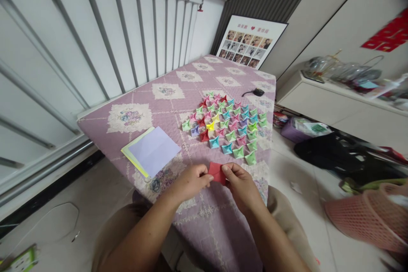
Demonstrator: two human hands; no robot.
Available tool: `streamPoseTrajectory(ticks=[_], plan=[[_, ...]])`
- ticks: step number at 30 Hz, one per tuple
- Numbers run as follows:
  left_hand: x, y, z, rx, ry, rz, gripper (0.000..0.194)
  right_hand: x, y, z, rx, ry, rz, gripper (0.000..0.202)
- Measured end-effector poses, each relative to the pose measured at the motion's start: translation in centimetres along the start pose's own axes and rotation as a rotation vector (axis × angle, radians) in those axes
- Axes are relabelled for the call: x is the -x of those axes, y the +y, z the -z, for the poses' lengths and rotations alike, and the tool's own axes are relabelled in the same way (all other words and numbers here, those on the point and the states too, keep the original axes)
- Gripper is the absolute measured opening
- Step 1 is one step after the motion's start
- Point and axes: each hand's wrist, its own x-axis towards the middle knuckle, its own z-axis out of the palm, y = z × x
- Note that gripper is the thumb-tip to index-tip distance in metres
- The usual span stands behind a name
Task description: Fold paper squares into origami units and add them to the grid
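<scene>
Left hand (195,178) and right hand (238,182), both nearly closed, pinch a red paper (217,172) over the near part of the tablecloth (216,225); it appears part-folded (final creases unverified). Dozens of folded pieces (224,124) stand beyond, seemingly complete; flat sheets (154,151) leftward remain unfolded.

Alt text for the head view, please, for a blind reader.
A person's left hand and right hand hold red paper over a floral purple tablecloth. Beyond sit small folded-paper pieces in many colors; a paper stack lies to the left.
</scene>
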Motion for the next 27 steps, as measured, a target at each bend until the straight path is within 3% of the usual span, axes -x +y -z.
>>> streamPoseTrajectory(ticks=[4, 11, 17, 19, 23, 27], plan=[[0.3, 0.7, -0.1, -0.024, 0.018, -0.063, 0.020, -0.1, 0.3, -0.4, -0.100, 0.004, 0.008, 0.041], [0.3, 0.1, -0.1, -0.033, 0.015, 0.007, 0.021, -0.6, 0.9, 0.1, 0.061, 0.062, 0.128, 0.036], [0.7, 0.1, 0.6, -0.050, -0.035, -0.010, 0.019, -0.7, 0.7, 0.5, 0.127, 0.079, 0.130, 0.036], [0.5, -0.3, 0.8, -0.021, -0.017, -0.002, 0.019, -1.0, 0.6, 0.9, 0.191, 0.045, 0.104, 0.038], [-0.5, -1.2, 0.6, 0.015, 0.172, -0.023, 0.023, -1.5, 0.3, 1.6, 0.369, -0.121, 0.051, 0.037], [-1.1, -1.5, -0.1, -0.219, 0.192, -0.112, 0.016, -2.1, 0.1, 1.7, 0.502, -0.254, 0.083, 0.032]])
